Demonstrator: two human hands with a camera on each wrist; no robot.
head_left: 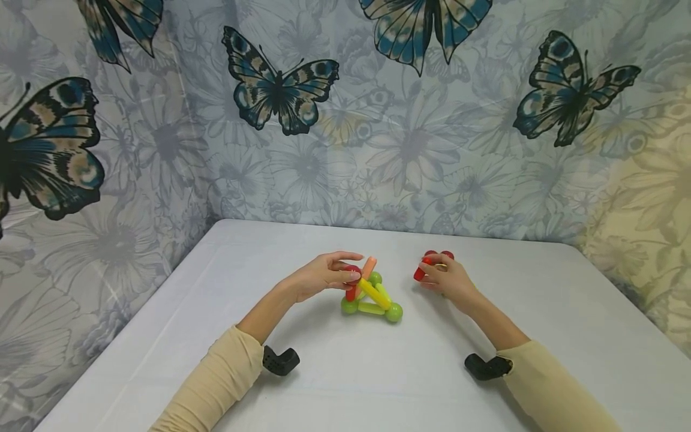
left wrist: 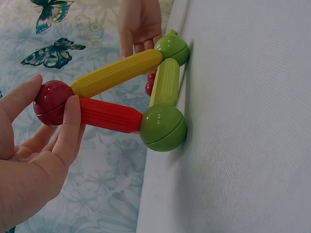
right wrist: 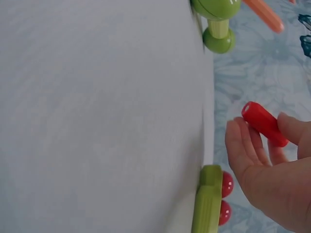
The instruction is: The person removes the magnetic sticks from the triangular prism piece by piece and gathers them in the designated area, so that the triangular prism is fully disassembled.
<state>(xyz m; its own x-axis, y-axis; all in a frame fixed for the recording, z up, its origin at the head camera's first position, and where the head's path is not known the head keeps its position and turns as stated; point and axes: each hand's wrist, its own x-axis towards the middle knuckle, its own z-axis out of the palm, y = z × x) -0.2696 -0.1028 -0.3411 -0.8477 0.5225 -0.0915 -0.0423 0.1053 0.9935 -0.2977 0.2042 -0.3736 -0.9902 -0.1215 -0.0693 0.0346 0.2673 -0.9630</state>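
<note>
Head view has the left hand [head_left: 325,277] clamped by its fingertips on a glossy, round red ball [left wrist: 52,103], the peak of a frame standing mid-table. From that ball a yellow rod [left wrist: 118,73] and a scarlet rod [left wrist: 111,115], both ridged lengthwise, slant down to smooth green balls [left wrist: 163,127], each circled by a fine seam. Straight lime rods [left wrist: 166,82] link these along the white tabletop [head_left: 345,384], whose surface looks finely woven. An orange rod [head_left: 369,265] tilts upward on the far side of the frame; its lower attachment is hard to make out. Well apart from the frame, the right hand [head_left: 451,281] pinches a short, blunt-ended red rod [right wrist: 264,123] between thumb and fingers. Near that hand lie a grooved lime piece [right wrist: 207,201] and two shiny, dark red balls [right wrist: 227,184]. Butterflies and line-drawn flowers pattern the softly sheened wall covering [head_left: 415,150].
</note>
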